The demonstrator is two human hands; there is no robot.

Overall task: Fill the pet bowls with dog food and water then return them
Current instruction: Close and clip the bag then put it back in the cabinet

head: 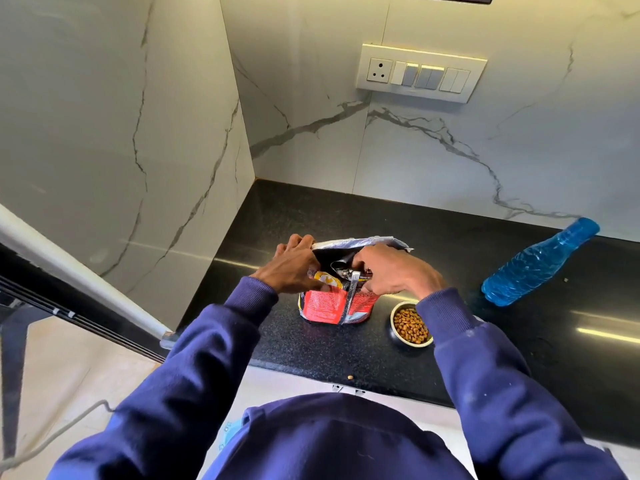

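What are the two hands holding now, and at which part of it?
Both hands hold the dog food bag at its open top. The left hand grips the top's left edge; the right hand pinches the near lip with its fingers.

Place: a home kitchen corner is showing here.
Table: a black speckled stone table is filling the lower right of the frame.
Walls: white marble-look panels with grey veins are meeting in a corner at centre.
Switch panel: a socket and switch plate is sitting on the wall, upper right.
Floor: pale tiles are showing at lower left.
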